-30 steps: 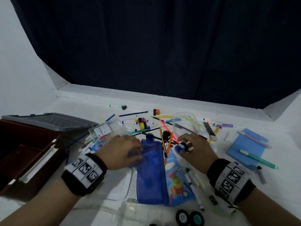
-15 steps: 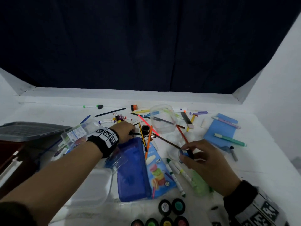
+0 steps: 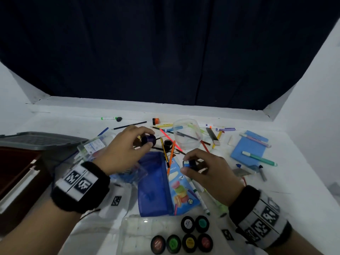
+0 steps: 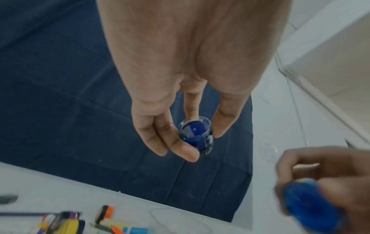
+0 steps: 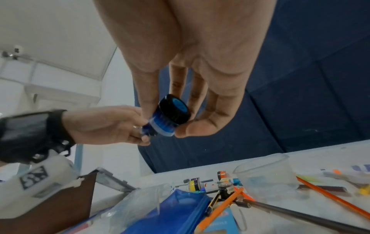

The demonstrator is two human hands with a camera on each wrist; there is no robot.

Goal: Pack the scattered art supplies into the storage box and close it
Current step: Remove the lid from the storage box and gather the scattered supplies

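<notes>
dark curtain (image 3: 165,52), white walls (image 3: 312,89)

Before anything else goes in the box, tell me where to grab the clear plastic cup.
Take the clear plastic cup by its rim, from above: it stands upright and open-topped among the pencils, which crowd its base. Both hands are busy, the left hand and right hand each holding a paint pot.

You wore a black wristband (image 3: 81,184) on each bare forearm, each wrapped by a white strap (image 3: 265,216) printed with black square tag markers.
</notes>
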